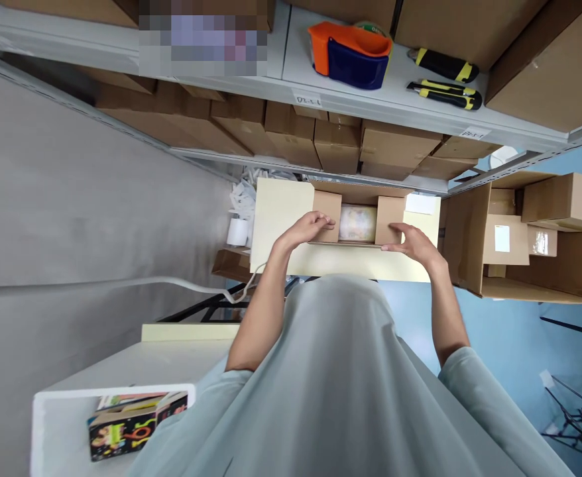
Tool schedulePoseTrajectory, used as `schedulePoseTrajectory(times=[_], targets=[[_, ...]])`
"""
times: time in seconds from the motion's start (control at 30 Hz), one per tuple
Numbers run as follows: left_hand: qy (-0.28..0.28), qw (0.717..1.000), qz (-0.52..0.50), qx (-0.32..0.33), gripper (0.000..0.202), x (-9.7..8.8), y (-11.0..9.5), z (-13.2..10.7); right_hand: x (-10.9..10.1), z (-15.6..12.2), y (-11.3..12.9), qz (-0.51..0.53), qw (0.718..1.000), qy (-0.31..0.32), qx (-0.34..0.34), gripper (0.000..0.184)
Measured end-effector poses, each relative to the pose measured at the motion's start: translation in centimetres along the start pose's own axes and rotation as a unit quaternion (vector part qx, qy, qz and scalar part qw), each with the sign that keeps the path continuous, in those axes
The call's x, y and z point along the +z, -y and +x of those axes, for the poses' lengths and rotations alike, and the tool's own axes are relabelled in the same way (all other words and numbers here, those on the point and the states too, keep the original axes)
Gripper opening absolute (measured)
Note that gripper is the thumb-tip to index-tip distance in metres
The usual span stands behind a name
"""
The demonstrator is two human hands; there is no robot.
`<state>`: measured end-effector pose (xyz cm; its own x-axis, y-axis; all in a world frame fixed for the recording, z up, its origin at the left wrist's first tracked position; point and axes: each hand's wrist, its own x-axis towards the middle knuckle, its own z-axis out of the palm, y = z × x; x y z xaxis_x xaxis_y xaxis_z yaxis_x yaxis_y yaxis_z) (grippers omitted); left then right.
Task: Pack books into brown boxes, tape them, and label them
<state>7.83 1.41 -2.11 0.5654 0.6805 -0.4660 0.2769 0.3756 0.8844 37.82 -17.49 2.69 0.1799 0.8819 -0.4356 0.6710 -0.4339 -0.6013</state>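
Note:
A cardboard box [359, 192] lies on a pale yellow work surface [281, 225], its two short side flaps folded inward. Between the left flap [325, 201] and the right flap [386, 211], a packet with a pastel print [357, 223] shows inside. My left hand [311, 228] rests its loosely bent fingers on the left flap, with nothing held in them. At the box's front right corner is my right hand [414, 245], thumb and fingers spread apart, fingertips touching the right flap and thumb by the front edge.
Overhead, a shelf [291, 66] bears an orange and blue tape dispenser [353, 56], black-yellow utility knives [445, 96] and boxes. A large open carton [463, 238] with smaller boxes stands at right. On the left are a white cable [172, 281] and a white bin [47, 424] holding books.

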Motion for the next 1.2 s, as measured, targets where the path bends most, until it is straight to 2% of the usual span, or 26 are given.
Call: schedulePoseTrajectory(times=[0.07, 0.17, 0.23, 0.33, 0.4, 0.47, 0.6, 0.7, 0.77, 0.83, 0.97, 1.07, 1.2], targets=[[0.026, 0.999, -0.006, -0.039, 0.035, -0.5, -0.2, 0.2, 0.3, 1.1, -0.2, -0.015, 0.999, -0.034, -0.002, 0.074], [-0.027, 0.998, 0.049, -0.011, 0.029, -1.0, -0.7, 0.2, 1.3, 3.1, -0.6, -0.059, 0.992, -0.109, 0.004, 0.071], [-0.065, 0.995, 0.074, 0.021, 0.026, -1.0, -0.8, 0.1, 1.9, 4.2, -0.7, -0.072, 0.985, -0.153, 0.029, 0.083], [-0.094, 0.992, 0.065, 0.045, 0.025, -0.9, -0.8, 0.2, 2.6, 5.1, -0.8, -0.061, 0.976, -0.205, 0.041, 0.12], [-0.113, 0.99, 0.06, 0.055, 0.026, -0.8, -0.6, 0.3, 2.7, 5.4, -0.8, -0.053, 0.972, -0.229, 0.009, 0.138], [-0.132, 0.987, 0.065, 0.063, 0.029, -0.7, -0.5, 0.4, 2.6, 5.5, -0.8, -0.049, 0.97, -0.237, -0.035, 0.143], [-0.152, 0.979, 0.09, 0.1, 0.034, -0.5, -0.4, 0.2, 2.5, 5.3, -1.4, -0.058, 0.963, -0.253, -0.071, 0.126], [-0.179, 0.969, 0.108, 0.129, 0.031, -0.7, -0.5, 0.1, 2.7, 4.8, -2.3, -0.077, 0.958, -0.265, -0.083, 0.094], [-0.211, 0.961, 0.125, 0.131, 0.03, -0.9, -0.4, 0.1, 3.3, 4.2, -2.9, -0.083, 0.958, -0.261, -0.08, 0.071], [-0.235, 0.952, 0.154, 0.122, 0.029, -1.0, -0.1, 0.3, 4.1, 3.7, -3.4, -0.076, 0.963, -0.251, -0.061, 0.057], [-0.225, 0.938, 0.233, 0.123, 0.013, -0.8, 1.6, 0.9, 5.6, 3.1, -3.9, -0.008, 0.971, -0.237, -0.013, 0.054], [-0.211, 0.936, 0.248, 0.132, 0.001, -0.1, 3.4, 1.2, 6.1, 3.3, -4.1, 0.068, 0.968, -0.239, 0.024, 0.054], [-0.24, 0.943, 0.213, 0.094, 0.011, 0.9, 4.9, 1.8, 6.2, 4.5, -4.4, 0.146, 0.953, -0.259, 0.053, 0.049]])
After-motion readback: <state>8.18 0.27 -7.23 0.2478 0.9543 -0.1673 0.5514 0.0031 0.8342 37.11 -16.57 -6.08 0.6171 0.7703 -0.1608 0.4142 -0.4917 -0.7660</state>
